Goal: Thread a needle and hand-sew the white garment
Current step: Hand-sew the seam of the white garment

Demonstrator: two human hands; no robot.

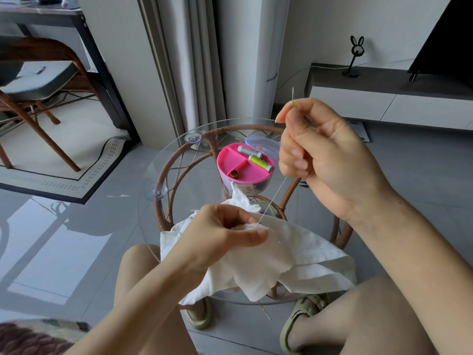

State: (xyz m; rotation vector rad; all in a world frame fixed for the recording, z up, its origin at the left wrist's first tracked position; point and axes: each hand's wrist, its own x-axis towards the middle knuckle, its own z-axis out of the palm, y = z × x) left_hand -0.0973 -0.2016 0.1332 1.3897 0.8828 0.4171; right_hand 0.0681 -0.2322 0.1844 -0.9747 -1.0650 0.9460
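**One needle, one thread, two hands at work**

The left hand (225, 226) pinches a raised fold of the one crumpled white cotton garment (294, 257) between its thumb and curled fingers (245, 221). The garment lies over the near edge of the round glass-topped rattan bench (163, 170) and hangs toward the person's knees. Behind it on the bench stands one round pink plastic sewing tray (240, 172) with three compartments. It holds two spools, a grey thread spool (249, 151) and a lime-green thread spool (259, 163), plus one small brown ring-shaped thimble (234, 173). A single pale thread (275, 196) runs taut from the fold beside the left thumb, up and rightward to the right hand (325, 155). This hand is raised above the tray. Its thumb and forefinger grip one thin steel needle (293, 96), which points upward, and the other fingers are curled in.
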